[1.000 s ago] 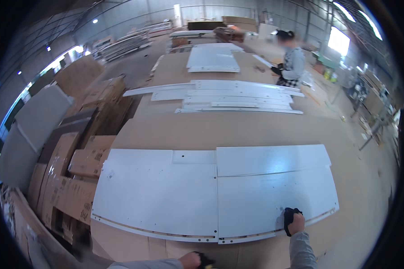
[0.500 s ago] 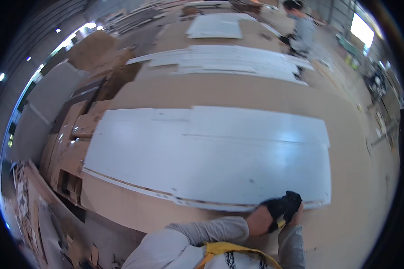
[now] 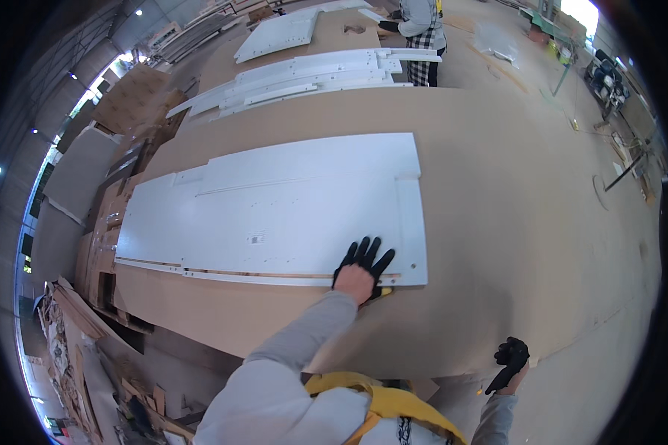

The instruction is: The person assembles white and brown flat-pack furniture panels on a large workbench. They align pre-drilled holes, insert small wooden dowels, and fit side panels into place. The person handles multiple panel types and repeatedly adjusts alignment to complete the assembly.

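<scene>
Flat white panels (image 3: 319, 200) lie stacked on the brown board surface in front of me, with a small printed label, drilled holes and a strip-like gap along the near edge. My left hand (image 3: 362, 268), in a black glove with bare skin at its back, rests on the near right part of the top panel, fingers spread. Apart from the panels, at the lower right over the brown surface's near edge, my right hand (image 3: 512, 357) is gloved too. Its fingers are curled in; whether anything is inside them cannot be seen.
Beyond lie more white strips and panels (image 3: 312, 78) and another white panel (image 3: 278, 35). A co-worker (image 3: 423, 33) stands at the far side. Flattened cardboard (image 3: 104, 215) lines the left; scrap pieces (image 3: 74, 348) are heaped at lower left. Equipment (image 3: 608, 85) stands far right.
My two hands were close together at the panels' near right edge. Now the left lies spread on the top panel and the right is away at lower right. The view has shifted.
</scene>
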Demonstrator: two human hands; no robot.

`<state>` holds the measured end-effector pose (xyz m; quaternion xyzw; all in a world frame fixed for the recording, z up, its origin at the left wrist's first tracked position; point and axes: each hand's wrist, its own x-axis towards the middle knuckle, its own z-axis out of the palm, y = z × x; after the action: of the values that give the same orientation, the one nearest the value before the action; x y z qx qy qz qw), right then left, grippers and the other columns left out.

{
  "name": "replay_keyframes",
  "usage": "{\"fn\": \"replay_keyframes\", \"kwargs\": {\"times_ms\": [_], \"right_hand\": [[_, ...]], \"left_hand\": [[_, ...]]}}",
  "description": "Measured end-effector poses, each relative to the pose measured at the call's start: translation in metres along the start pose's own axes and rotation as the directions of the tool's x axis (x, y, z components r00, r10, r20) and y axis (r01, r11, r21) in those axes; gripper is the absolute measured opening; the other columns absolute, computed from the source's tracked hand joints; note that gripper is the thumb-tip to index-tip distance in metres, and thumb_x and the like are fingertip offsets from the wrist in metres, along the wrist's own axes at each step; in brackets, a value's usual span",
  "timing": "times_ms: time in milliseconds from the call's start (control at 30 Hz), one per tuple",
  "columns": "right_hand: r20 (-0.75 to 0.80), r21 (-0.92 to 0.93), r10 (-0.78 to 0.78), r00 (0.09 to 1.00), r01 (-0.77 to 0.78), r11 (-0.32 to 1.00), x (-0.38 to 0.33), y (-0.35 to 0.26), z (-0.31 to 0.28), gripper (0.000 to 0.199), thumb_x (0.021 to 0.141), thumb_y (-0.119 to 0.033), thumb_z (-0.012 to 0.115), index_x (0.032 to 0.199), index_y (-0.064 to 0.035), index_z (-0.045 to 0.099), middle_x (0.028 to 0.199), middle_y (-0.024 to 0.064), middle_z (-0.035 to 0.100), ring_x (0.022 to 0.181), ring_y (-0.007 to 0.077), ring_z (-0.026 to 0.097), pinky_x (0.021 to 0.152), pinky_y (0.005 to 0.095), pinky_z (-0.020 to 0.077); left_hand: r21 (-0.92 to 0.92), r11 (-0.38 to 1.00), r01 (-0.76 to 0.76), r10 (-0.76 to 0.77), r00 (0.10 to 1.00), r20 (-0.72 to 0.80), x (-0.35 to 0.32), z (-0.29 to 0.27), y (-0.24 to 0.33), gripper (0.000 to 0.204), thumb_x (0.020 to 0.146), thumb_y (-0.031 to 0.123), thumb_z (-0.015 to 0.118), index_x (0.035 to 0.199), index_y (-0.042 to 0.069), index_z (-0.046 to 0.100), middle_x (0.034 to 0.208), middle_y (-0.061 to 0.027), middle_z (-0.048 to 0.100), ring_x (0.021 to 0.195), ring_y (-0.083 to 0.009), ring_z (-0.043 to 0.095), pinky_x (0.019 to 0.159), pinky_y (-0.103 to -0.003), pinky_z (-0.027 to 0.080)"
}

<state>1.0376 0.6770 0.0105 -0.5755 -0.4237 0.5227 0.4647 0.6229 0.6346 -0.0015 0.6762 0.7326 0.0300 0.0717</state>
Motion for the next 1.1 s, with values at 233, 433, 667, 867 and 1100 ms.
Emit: {"fn": "replay_keyframes", "kwargs": {"times_ms": [233, 433, 667, 867, 1100], "right_hand": [[0.44, 0.18, 0.009, 0.898, -0.098, 0.979, 0.12, -0.019, 0.011, 0.043, 0.09, -0.032, 0.039, 0.103, 0.0029, 0.061, 0.085, 0.011, 0.063, 0.072, 0.0183, 0.059, 0.066, 0.0295, 0.0458], [0.685, -0.686, 0.075, 0.724, 0.607, 0.402, 0.26, 0.044, -0.096, 0.025, 0.084, -0.01, 0.048, 0.101, -0.0024, 0.065, 0.093, 0.0167, 0.064, 0.086, 0.0328, 0.06, 0.075, 0.0403, 0.0477], [0.417, -0.244, 0.548, 0.725, -0.491, 0.836, 0.279, 0.042, -0.135, 0.037, 0.093, -0.028, 0.044, 0.098, 0.0027, 0.064, 0.081, 0.0097, 0.065, 0.068, 0.0228, 0.057, 0.063, 0.0329, 0.0462], [0.65, -0.391, 0.557, 0.518, -0.4, 0.829, 0.337, 0.034, -0.209, 0.037, 0.091, -0.026, 0.045, 0.1, 0.0041, 0.064, 0.081, 0.0104, 0.065, 0.067, 0.0235, 0.057, 0.063, 0.0331, 0.0463], [0.748, -0.385, 0.6, 0.284, -0.551, 0.741, 0.457, 0.026, -0.365, 0.036, 0.086, -0.024, 0.05, 0.101, 0.0059, 0.063, 0.08, 0.0108, 0.065, 0.066, 0.0236, 0.057, 0.06, 0.0337, 0.046]], "left_hand": [[0.094, 0.996, 0.008, -0.015, 0.997, 0.079, 0.005, -0.002, 0.007, 0.082, 0.081, 0.051, 0.058, 0.148, 0.022, 0.02, 0.154, -0.0143, 0.014, 0.141, -0.0329, 0.014, 0.115, -0.048, 0.008], [0.134, 0.986, 0.104, -0.079, 0.98, -0.184, 0.012, 0.0, 0.042, 0.077, 0.078, 0.042, 0.062, 0.142, 0.012, 0.032, 0.142, -0.023, 0.036, 0.131, -0.0354, 0.037, 0.108, -0.049, 0.029], [-0.398, 0.915, -0.068, 0.031, 0.995, -0.098, 0.175, 0.093, 0.322, 0.057, 0.079, 0.019, 0.052, 0.134, 0.009, 0.04, 0.118, -0.0224, 0.05, 0.101, -0.0368, 0.054, 0.089, -0.048, 0.039], [-0.279, 0.953, -0.116, 0.059, 0.977, -0.205, 0.28, 0.138, 0.481, 0.057, 0.087, 0.032, 0.045, 0.142, 0.021, 0.037, 0.152, -0.0132, 0.021, 0.142, -0.0315, 0.016, 0.114, -0.051, 0.01], [-0.154, 0.91, 0.385, -0.371, 0.922, 0.112, 0.337, 0.078, 0.556, 0.064, 0.087, 0.057, 0.044, 0.144, 0.032, 0.032, 0.155, -0.0118, 0.007, 0.141, -0.0413, 0.002, 0.107, -0.066, -0.001]]}}
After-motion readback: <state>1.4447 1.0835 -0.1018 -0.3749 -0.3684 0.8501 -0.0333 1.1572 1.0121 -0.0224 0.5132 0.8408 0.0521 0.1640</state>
